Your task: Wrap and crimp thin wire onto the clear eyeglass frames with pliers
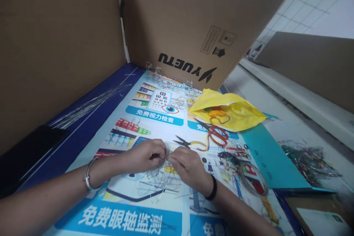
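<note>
My left hand and my right hand meet low over the printed sheet, fingertips almost touching. Both are closed in a pinch on a thin wire, of which only a small shiny bit shows between them. Under the hands lies a loose tangle of thin wire pieces. Just beyond my right hand are pliers with dark jaws and yellow handles. Scissors with orange-red handles lie farther to the right, close to an open yellow bag with orange and green material at its mouth.
Long straight wires lie along the left edge. A clear round tape roll sits at right, near a heap of tangled wires. More wire bits lie against the cardboard panel standing at the back.
</note>
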The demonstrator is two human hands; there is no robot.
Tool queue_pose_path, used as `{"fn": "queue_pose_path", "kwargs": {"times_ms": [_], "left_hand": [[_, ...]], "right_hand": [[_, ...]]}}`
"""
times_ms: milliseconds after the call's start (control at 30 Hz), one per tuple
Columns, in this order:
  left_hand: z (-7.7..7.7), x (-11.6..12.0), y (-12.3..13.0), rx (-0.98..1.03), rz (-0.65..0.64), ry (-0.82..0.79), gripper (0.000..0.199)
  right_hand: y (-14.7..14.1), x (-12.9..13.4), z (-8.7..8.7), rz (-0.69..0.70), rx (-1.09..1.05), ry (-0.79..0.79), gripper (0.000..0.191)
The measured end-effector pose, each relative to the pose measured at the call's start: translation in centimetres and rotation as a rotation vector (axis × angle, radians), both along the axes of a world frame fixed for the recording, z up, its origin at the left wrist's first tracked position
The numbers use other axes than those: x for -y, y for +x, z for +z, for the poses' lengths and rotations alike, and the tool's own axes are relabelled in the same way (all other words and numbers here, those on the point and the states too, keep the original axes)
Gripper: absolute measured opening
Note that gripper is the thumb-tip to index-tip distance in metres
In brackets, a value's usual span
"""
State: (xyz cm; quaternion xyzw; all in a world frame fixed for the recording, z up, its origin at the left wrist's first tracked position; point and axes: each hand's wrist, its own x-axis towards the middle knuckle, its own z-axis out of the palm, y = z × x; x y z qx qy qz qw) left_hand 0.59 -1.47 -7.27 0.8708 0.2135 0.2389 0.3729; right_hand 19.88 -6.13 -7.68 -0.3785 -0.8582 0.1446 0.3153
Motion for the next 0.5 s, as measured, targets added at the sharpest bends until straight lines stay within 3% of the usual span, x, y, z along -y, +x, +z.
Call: {"fn": "queue_pose_path", "kwargs": {"times_ms": [500], "left_hand": [[0.31,0.24,0.08,0.017,0.005,0.004,0.018]], "right_hand": [[0.22,-0.30,0.16,-0.064,-0.007,-0.094,0.014]]}}
